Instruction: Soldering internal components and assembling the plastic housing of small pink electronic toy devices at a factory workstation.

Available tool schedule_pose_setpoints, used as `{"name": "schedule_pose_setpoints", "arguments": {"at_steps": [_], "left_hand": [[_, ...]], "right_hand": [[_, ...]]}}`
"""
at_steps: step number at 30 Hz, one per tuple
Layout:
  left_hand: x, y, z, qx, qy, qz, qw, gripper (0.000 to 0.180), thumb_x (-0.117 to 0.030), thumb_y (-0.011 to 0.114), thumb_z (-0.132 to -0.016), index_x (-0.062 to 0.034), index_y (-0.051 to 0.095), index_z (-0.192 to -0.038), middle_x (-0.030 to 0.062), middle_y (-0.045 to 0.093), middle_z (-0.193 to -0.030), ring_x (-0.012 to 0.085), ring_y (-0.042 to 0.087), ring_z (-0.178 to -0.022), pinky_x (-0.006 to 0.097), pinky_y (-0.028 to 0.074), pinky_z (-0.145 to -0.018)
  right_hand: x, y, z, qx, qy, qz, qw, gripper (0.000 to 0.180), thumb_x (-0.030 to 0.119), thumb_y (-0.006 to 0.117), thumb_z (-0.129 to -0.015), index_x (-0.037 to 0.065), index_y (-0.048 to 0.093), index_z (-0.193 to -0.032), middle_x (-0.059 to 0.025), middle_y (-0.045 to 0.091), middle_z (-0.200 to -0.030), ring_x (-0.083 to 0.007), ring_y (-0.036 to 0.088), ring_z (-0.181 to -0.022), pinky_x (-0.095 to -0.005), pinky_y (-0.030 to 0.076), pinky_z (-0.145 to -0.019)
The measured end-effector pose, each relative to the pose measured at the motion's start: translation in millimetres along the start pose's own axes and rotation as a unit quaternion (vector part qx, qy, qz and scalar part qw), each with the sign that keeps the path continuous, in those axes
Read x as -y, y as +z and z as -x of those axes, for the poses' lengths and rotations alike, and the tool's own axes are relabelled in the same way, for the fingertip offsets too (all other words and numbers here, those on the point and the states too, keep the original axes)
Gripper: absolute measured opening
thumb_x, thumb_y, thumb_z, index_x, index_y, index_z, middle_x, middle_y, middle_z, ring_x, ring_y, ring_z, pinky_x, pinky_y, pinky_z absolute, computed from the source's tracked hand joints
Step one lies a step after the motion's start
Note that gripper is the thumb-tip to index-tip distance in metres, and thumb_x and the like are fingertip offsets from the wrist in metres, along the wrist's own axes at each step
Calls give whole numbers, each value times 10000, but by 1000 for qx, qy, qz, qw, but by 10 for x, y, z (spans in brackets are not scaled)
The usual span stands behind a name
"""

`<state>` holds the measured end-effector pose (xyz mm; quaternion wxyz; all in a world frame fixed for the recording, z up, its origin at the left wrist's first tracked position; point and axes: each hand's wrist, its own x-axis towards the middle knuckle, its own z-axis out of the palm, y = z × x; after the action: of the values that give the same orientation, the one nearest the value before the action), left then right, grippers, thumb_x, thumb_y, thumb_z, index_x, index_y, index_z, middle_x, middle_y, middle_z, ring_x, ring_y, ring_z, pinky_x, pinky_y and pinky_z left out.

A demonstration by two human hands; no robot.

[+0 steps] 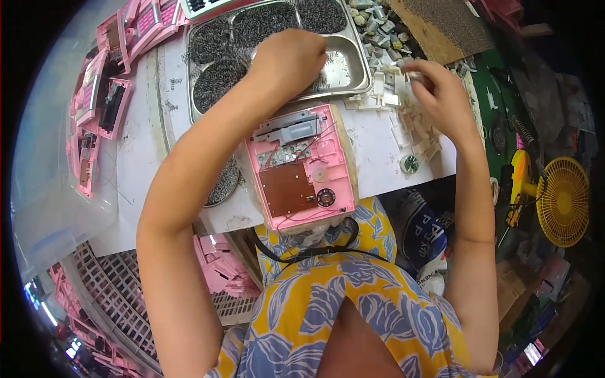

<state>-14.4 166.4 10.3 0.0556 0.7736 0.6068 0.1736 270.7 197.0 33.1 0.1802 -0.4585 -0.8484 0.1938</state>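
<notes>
A pink plastic housing [340,164] lies in front of me with its inside up. It holds a brown circuit board [287,189], a grey mechanism [296,130], a round black part [326,197] and thin wires. Above the metal compartment tray [367,79] my left hand [291,60] is closed, its fingertips mostly hidden. Small dark springs [265,22] fill several compartments around it. My right hand [441,97] is curled, thumb and forefinger close together, beside white plastic parts [387,94] and small grey parts [387,38]. Whatever it pinches is too small to make out.
Pink housings [104,101] line the table's left side. A round dish of small metal parts [224,183] sits partly behind my left forearm. A green-and-white coil [409,165] lies near the front edge. A yellow fan [564,201] stands at the right; a plastic crate [113,296] is lower left.
</notes>
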Motion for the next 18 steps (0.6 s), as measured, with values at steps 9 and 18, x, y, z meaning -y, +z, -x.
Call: {"name": "schedule_pose_setpoints", "arguments": {"at_steps": [9,18], "left_hand": [[-306,86,-334,81,86,-126,985,115,-83,645,-781,-41,738,-831,173,735,-862,356,734,-846,447,593,-688],[-441,-120,222,-101,99,78,987,147,-127,682,-833,-44,600,-922,110,661,-918,339,673,-821,434,559,-658]], "right_hand": [[96,-280,688,-26,155,-249,956,144,70,687,-902,23,649,-1033,42,595,-842,-27,447,-642,-204,346,-573],[457,-71,975,-62,102,-425,897,258,-35,692,-888,-23,614,-1133,-57,654,-1000,-136,658,-837,-230,502,-715]]}}
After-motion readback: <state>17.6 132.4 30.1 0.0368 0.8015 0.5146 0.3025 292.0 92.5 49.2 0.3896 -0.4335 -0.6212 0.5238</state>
